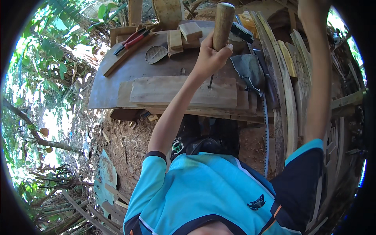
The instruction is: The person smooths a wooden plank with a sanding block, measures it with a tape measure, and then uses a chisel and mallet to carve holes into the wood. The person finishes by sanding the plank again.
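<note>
On the outdoor bench (117,80) lay a plank (154,91). Above it, the left hand (214,56) had its grip closed around a wooden handle (224,25); the right hand (312,7), cut by the upper edge, had a grip I could not tell.

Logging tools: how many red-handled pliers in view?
1: the red-handled pliers at the far left of the table, on a wood strip. Others may be hidden in the clutter.
</note>
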Demonstrator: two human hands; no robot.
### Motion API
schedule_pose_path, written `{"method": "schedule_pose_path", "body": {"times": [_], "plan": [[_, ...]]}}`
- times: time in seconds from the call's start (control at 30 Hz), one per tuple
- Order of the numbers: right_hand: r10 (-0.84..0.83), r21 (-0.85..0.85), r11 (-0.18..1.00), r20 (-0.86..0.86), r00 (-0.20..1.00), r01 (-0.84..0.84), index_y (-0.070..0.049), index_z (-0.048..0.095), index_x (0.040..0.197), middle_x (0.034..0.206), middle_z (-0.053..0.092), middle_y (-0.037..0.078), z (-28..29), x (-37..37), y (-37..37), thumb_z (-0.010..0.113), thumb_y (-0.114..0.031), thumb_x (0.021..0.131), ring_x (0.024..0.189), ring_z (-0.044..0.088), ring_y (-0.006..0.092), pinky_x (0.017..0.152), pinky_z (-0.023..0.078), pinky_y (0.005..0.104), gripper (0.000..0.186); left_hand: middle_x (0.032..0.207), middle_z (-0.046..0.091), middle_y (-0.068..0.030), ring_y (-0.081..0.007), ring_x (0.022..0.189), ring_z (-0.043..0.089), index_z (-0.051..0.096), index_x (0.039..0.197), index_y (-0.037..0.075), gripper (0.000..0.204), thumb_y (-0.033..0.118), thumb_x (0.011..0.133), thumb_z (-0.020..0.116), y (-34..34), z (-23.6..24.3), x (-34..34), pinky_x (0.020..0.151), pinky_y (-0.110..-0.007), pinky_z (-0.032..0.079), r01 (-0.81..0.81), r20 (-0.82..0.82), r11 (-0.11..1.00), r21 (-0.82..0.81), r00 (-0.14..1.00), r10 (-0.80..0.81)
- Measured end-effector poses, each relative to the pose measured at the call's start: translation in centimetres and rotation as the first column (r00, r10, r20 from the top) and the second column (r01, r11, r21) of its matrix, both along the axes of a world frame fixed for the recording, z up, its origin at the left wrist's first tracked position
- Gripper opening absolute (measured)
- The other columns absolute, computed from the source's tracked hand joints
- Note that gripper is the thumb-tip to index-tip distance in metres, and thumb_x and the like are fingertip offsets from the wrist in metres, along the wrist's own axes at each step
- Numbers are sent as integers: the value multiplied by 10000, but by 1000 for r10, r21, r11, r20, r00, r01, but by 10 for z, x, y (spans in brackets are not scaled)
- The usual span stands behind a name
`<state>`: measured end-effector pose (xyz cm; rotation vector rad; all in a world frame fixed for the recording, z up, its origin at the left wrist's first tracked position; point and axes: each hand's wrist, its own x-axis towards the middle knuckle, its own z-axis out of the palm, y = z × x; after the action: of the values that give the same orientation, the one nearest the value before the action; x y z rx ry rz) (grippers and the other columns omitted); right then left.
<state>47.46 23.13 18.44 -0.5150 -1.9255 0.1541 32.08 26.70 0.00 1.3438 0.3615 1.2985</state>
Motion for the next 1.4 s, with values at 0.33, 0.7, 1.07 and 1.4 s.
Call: {"method": "schedule_pose_path", "body": {"times": [0.33, 0.7, 1.07, 1.4], "plan": [[-641, -601, 760, -630, 438, 248, -46, 320, 1023, 860, 486, 65, -162, -56, -35, 614, -294, 783, 477, 441, 96, 364, 342, 219, 452, 549, 380, 13, -50, 379, 325, 394, 836, 70, 154, 66, 773, 535, 40, -7, -2, 322, -213, 226, 130, 60, 961, -244, 991, -119], [-827, -727, 557, -440, 350, 401, -3, 285, 1094, 943, 460, 160, -262, -68, -44, 510, -191, 857, 699, 528, 215, 580, 463, 310, 378, 537, 321, 40, -28, 364, 251, 392, 795, 107, 185, 89, 754, 571, 30, 0, 3, 313, -207, 152, 29, 77, 948, -318, 997, -5], [-797, -421, 604, -288, 531, 677, 58, 302, 1067, 885, 498, 286, -256, -86, -57, 498, -146, 860, 783, 574, 375, 668, 450, 397, 351, 514, 283, 60, -30, 361, 227, 359, 719, 132, 166, 75, 770, 507, 81, -48, -18, 307, -190, 134, 0, 140, 752, -660, 982, 123], [-807, -580, 573, -276, 522, 579, 38, 306, 1068, 885, 508, 283, -256, -79, -56, 510, -178, 855, 795, 579, 376, 673, 457, 395, 365, 690, 398, -30, -93, 456, 322, 423, 890, 124, 139, 203, 816, 511, 14, 9, -45, 334, -191, 208, -101, 253, 930, -354, 947, 199]]}}
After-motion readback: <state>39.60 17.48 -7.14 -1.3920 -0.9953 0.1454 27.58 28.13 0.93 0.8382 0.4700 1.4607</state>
